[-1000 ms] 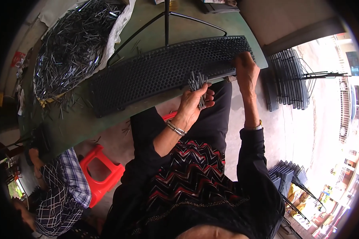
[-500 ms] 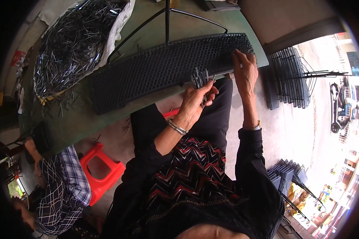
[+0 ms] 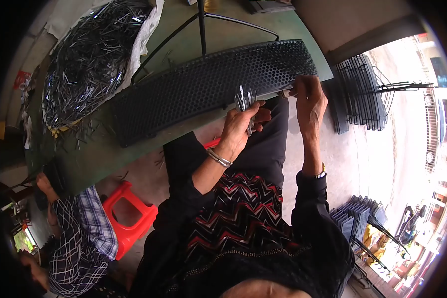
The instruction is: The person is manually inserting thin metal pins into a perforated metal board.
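Note:
A bundle of thin, shiny metal strips [image 3: 243, 99] stands up out of my left hand [image 3: 237, 130], its fingers wrapped round them just off the front edge of a long black perforated panel [image 3: 193, 87]. The panel lies across the table, full of small round holes; towards its right end the holes look filled or darker. Near that end, in front of the panel, my right hand [image 3: 311, 105] is closed with its fingertips pinched together. What those fingertips hold, if anything, is hidden. A black metal rod stand [image 3: 202, 35] rises behind the panel.
On the green table [image 3: 97, 161], a white sack [image 3: 143, 39] lies open under a heap of dark metal strips [image 3: 89, 64]. Black racks [image 3: 360, 94] stand at the right, more [image 3: 357, 218] below. A red stool [image 3: 141, 213] and another person [image 3: 79, 243] are at lower left.
My right hand has drawn back from the panel's right end towards me, fingers pinched. The left hand has stayed nearly in place, its strips tilted slightly differently.

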A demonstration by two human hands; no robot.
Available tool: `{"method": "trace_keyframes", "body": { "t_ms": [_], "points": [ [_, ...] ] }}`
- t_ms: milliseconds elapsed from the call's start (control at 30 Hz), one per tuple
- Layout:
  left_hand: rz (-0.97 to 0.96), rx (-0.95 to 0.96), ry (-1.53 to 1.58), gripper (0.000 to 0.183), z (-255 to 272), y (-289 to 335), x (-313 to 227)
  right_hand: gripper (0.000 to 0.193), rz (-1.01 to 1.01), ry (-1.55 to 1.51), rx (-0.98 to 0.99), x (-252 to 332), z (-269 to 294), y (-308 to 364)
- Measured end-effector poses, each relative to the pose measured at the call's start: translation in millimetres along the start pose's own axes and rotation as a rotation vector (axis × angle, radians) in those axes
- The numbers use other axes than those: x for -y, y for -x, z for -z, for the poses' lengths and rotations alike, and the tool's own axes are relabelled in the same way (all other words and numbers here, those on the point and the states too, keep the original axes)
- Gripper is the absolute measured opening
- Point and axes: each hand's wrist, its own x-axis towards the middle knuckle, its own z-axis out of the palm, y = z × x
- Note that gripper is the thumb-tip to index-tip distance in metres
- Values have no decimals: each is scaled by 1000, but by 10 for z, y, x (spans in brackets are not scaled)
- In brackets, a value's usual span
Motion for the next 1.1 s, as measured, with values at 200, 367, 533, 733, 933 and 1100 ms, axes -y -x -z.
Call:
{"method": "trace_keyframes", "body": {
  "t_ms": [200,367,533,733,933,1100],
  "points": [
    [-33,-92,125,23,0,-38,60,8,196,195,-196,-360,-123,-279],
    [-39,2,174,22,45,-70,71,10,195,220,-177,-392,-161,-359],
    [-18,1,129,18,-52,12,-4,13,170,192,-146,-406,-119,-361],
    [-16,-4,67,24,-73,38,17,13,127,165,-89,-430,-158,-368],
    [-8,-38,11,28,-115,83,-28,14,139,481,-87,-388,-186,-325],
    [-13,-63,-3,27,-103,77,-17,17,178,579,-31,-386,-186,-200]
  ]
}}
